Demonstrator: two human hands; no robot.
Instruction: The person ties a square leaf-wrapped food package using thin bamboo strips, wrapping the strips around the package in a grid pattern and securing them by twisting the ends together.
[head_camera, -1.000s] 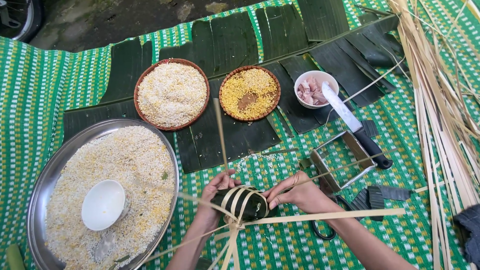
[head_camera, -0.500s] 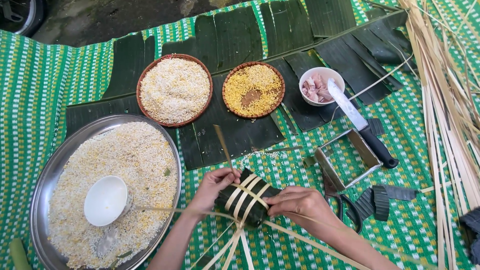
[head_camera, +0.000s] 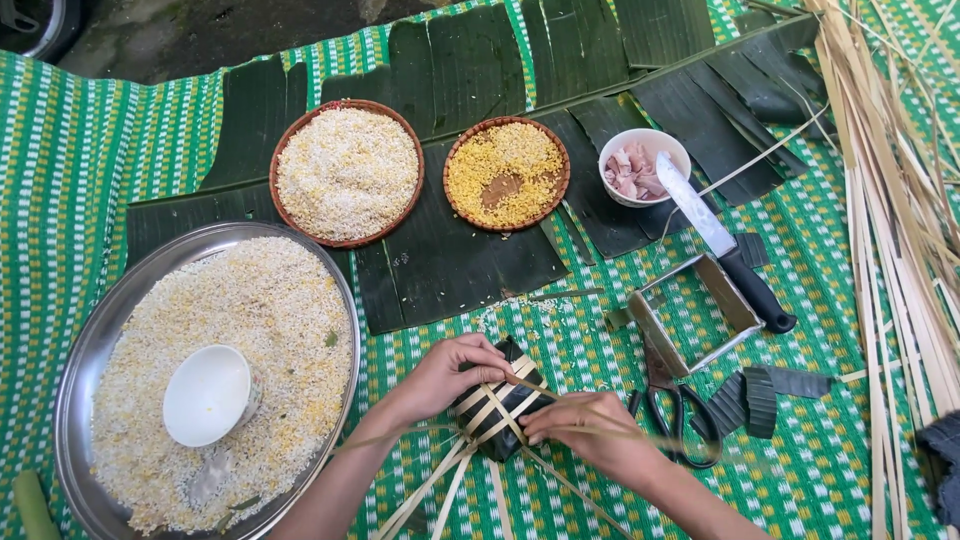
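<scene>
1. Landmark: the leaf-wrapped parcel (head_camera: 497, 408) on the green mat (head_camera: 60, 180), clamped by the left hand (head_camera: 447, 375) and right hand (head_camera: 590, 435), fingers curled on its ties.
2. Left of it, one metal tray (head_camera: 95, 345) holds rice and one white bowl (head_camera: 206, 394).
3. Above it, two baskets: rice (head_camera: 346, 172), yellow beans (head_camera: 507, 173); one meat bowl (head_camera: 644, 166).
4. Right: one knife (head_camera: 722, 243), one metal mould (head_camera: 690, 310), one pair of scissors (head_camera: 675, 405).

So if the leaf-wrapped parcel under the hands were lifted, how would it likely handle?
The leaf-wrapped parcel probably lifts as one firm block, since pale strips cross it both ways. It looks squarish and flat-sided, so rolling seems unlikely. The loose strip ends fanning out below would likely trail floppily.
</scene>
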